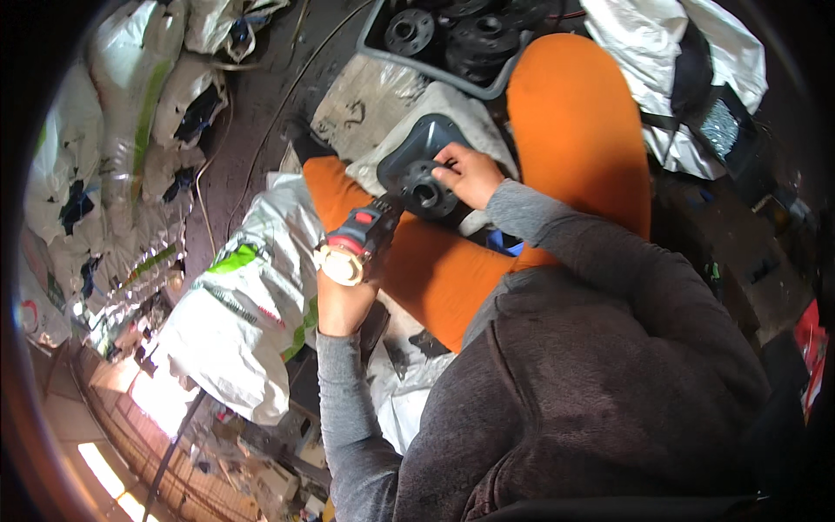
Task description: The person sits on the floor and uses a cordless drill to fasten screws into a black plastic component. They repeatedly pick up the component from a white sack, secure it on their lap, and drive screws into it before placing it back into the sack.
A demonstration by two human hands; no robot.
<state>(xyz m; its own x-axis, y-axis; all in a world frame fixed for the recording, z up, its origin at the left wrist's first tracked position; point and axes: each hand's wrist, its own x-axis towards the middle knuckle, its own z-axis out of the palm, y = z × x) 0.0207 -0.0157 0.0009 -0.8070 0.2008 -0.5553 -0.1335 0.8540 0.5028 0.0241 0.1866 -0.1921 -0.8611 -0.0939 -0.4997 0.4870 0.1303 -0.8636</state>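
Note:
My left hand (pixel 344 306) is closed round a cordless drill (pixel 370 228) with a dark body and red parts. Much of its grip is hidden, and the front end points at a black round flange (pixel 428 193) with a raised hub and holes. The fingers of my right hand (pixel 472 174) pinch the flange's upper right edge. Just beyond the flange, a dark grey tray-like piece (pixel 442 127) with rounded corners lies on a pale sack. Whether the drill's tip touches the flange I cannot tell.
A grey crate (pixel 374 50) at the far side holds several black flanges (pixel 410 33). White sacks (pixel 252 300) lie on the left, another white sack (pixel 652 52) at far right. A small dark container (pixel 726 130) holds shiny small pieces. Cables (pixel 291 96) run over the floor.

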